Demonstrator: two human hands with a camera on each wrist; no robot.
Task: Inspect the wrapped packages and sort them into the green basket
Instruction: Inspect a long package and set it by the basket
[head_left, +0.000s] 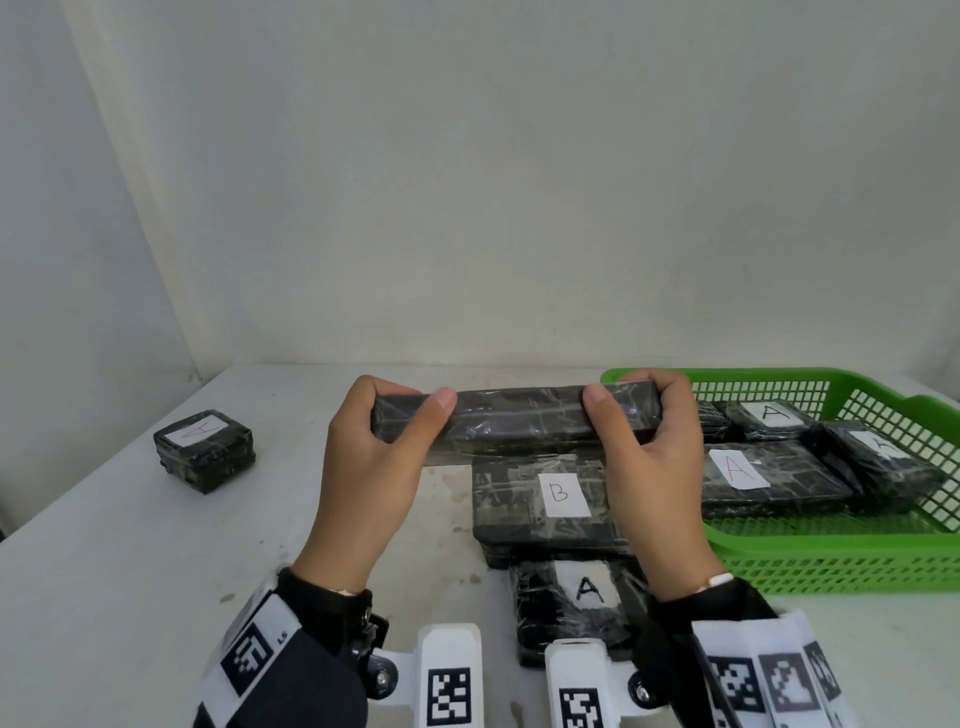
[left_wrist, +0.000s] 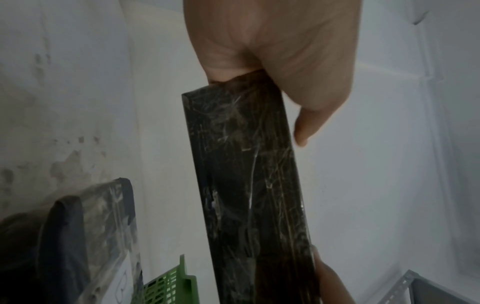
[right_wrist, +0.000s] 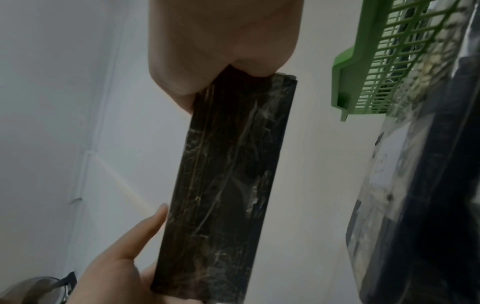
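Both hands hold one long black film-wrapped package (head_left: 519, 418) level above the table, its narrow side toward me and no label showing. My left hand (head_left: 395, 415) grips its left end, thumb on the near side. My right hand (head_left: 639, 410) grips its right end the same way. The left wrist view shows the package (left_wrist: 249, 185) running away from the left hand (left_wrist: 280, 67); the right wrist view shows the package (right_wrist: 228, 185) below the right hand (right_wrist: 223, 61). The green basket (head_left: 831, 561) stands at the right and holds several wrapped packages, two with visible "A" labels (head_left: 737, 467).
On the white table (head_left: 130, 545), a flat package labelled "B" (head_left: 550, 499) lies under my hands. A smaller package labelled "A" (head_left: 576, 608) lies nearer to me. A small cube-shaped package (head_left: 205, 449) with a label sits at the far left. A wall stands close behind.
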